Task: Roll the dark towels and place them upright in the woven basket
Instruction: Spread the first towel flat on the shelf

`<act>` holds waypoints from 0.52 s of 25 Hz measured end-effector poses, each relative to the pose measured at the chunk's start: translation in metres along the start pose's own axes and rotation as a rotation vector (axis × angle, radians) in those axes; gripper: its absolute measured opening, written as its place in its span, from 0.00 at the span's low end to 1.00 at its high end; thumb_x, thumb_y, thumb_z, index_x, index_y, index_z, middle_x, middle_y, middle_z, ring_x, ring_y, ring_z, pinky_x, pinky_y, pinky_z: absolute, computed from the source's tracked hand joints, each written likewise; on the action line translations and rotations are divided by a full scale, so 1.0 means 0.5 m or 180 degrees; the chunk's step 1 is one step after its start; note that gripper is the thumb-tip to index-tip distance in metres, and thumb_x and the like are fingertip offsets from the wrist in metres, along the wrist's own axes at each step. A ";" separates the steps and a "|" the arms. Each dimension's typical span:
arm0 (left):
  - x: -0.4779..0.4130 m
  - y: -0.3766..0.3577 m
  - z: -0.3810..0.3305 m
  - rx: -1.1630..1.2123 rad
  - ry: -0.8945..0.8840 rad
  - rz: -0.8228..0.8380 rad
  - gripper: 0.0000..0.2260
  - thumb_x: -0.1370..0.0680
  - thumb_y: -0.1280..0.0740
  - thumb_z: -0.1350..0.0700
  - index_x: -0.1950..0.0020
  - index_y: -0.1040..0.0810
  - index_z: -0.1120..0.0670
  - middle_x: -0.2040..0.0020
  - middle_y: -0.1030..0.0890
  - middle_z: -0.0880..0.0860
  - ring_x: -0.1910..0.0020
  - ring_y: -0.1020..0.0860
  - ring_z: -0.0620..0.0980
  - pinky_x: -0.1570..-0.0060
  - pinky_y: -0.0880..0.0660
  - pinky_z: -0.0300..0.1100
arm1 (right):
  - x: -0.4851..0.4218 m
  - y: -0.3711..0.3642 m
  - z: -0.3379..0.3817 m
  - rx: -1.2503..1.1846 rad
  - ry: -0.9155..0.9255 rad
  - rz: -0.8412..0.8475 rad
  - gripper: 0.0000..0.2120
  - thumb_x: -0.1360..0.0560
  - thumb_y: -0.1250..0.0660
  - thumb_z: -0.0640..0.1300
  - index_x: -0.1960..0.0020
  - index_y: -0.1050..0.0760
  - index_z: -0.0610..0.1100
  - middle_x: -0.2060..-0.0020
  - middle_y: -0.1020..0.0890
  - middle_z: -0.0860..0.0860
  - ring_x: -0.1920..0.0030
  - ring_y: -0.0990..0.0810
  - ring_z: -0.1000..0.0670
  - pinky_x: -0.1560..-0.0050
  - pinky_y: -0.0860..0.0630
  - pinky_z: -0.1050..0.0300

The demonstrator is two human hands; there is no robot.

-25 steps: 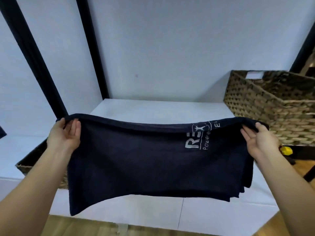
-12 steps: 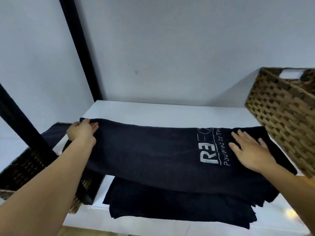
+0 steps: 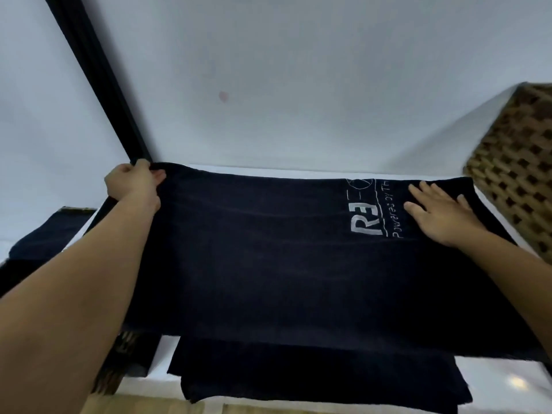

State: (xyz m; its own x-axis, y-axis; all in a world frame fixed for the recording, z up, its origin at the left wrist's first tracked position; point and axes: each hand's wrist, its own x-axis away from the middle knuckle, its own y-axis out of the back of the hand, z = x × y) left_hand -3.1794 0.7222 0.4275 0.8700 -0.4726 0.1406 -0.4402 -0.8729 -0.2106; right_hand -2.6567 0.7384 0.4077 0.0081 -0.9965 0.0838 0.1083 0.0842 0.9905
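Note:
A dark navy towel (image 3: 268,252) with a white printed logo lies spread flat across the white shelf (image 3: 507,380). My left hand (image 3: 134,183) grips its far left corner near the black post. My right hand (image 3: 442,213) rests flat with straight fingers on the towel's right part, beside the logo. Another dark towel (image 3: 313,375) lies folded underneath, sticking out at the front edge. The woven basket (image 3: 519,174) stands at the right, its side touching the towel's far right corner; its inside is out of view.
A black post (image 3: 95,82) runs diagonally at the back left against the pale wall. A second woven basket (image 3: 119,354) with dark cloth (image 3: 44,237) over it sits lower left, partly hidden by my left arm. The shelf's front edge lies near the frame's bottom.
The towel went from hanging between both hands to lying flat on the shelf. Both hands slid toward the wall, spreading it. My right hand let go and now rests flat.

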 end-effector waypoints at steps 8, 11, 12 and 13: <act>-0.034 -0.076 0.019 -0.1743 -0.0881 0.0242 0.07 0.25 0.35 0.57 0.50 0.21 0.57 0.54 0.18 0.51 0.49 0.18 0.53 0.55 0.27 0.37 | -0.072 0.002 0.029 -0.0553 -0.0186 -0.0699 0.26 0.20 0.42 0.55 0.24 0.37 0.48 0.23 0.37 0.48 0.23 0.42 0.48 0.25 0.47 0.45; 0.027 -0.058 0.035 -0.3642 -0.2481 0.1734 0.18 0.19 0.40 0.49 0.33 0.26 0.56 0.37 0.21 0.54 0.36 0.26 0.55 0.30 0.37 0.48 | -0.037 0.003 0.037 -0.0877 -0.0160 -0.1429 0.21 0.22 0.37 0.46 0.30 0.28 0.44 0.32 0.25 0.44 0.32 0.28 0.42 0.31 0.33 0.47; 0.056 -0.054 0.039 -0.4151 -0.2759 0.2159 0.21 0.19 0.44 0.45 0.29 0.28 0.53 0.31 0.25 0.54 0.30 0.31 0.55 0.25 0.44 0.55 | -0.034 0.002 0.038 -0.0881 -0.0081 -0.1448 0.20 0.23 0.37 0.45 0.32 0.26 0.45 0.33 0.23 0.45 0.33 0.27 0.43 0.31 0.32 0.48; 0.085 -0.057 0.043 -0.4469 -0.2758 0.2496 0.23 0.18 0.47 0.43 0.26 0.32 0.51 0.26 0.31 0.53 0.25 0.38 0.53 0.24 0.52 0.58 | -0.037 0.002 0.038 -0.0863 0.0026 -0.1389 0.19 0.23 0.38 0.45 0.33 0.25 0.46 0.33 0.23 0.46 0.32 0.27 0.44 0.31 0.33 0.49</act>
State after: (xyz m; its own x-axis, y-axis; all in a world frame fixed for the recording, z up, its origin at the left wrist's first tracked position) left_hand -3.1252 0.7296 0.4187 0.0502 -0.9860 -0.1590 -0.1984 -0.1659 0.9660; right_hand -2.6757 0.7571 0.4093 -0.0877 -0.9388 -0.3331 0.3574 -0.3418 0.8692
